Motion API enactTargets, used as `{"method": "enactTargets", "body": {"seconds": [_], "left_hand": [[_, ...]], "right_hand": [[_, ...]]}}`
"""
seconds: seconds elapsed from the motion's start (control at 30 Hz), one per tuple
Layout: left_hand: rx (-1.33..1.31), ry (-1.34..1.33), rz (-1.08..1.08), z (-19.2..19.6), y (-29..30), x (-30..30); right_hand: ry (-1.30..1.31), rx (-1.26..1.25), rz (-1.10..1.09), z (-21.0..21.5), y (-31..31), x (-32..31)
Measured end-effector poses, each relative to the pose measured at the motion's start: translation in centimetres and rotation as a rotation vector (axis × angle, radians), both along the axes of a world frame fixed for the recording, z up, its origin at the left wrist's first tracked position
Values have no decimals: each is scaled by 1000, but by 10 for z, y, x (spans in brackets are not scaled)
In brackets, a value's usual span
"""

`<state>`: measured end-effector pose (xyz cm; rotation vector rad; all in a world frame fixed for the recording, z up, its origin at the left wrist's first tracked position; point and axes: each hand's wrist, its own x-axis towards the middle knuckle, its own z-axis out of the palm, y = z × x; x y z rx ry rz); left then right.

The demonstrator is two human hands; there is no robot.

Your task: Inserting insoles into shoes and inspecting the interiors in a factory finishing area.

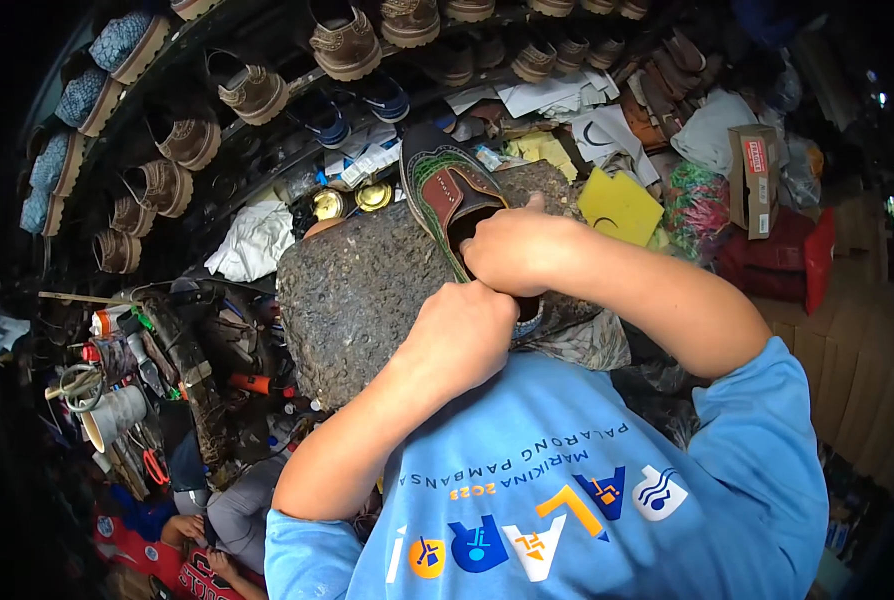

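Observation:
A brogue-style shoe (pixel 452 194) in dark brown, maroon and green lies over a big rough stone block (pixel 352 290), its toe away from me. My right hand (pixel 527 248) is closed at the shoe's opening, fingertips tucked inside. Just below it, my left hand (pixel 459 335) makes a tight grip on the shoe's rear edge, knuckles almost meeting the right hand. Both hands largely cover the heel end. Under my wrists a patch of patterned blue shows, too hidden to name.
Shelves of brown shoes (pixel 345 45) and blue-patterned shoes (pixel 117 45) curve along the back and left. Two open tins (pixel 372 195) and crumpled paper (pixel 252 242) sit behind the stone. Yellow sheets (pixel 619 207) and a cardboard box (pixel 754 180) are right; tools (pixel 152 370) and another person (pixel 202 550) are left.

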<state>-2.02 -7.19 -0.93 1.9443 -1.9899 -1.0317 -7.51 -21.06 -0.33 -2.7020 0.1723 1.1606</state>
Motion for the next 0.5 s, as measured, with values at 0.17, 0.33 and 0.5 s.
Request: {"method": "enactTargets", "body": {"seconds": [0.17, 0.33, 0.5], "left_hand": [[-11, 26, 53, -9, 6, -2], [-41, 41, 103, -15, 3, 0], [-46, 43, 126, -16, 3, 0]], "right_hand": [[107, 13, -9, 0, 1, 7], [219, -48, -178, -2, -1, 24], [105, -88, -190, -16, 0, 22]]}}
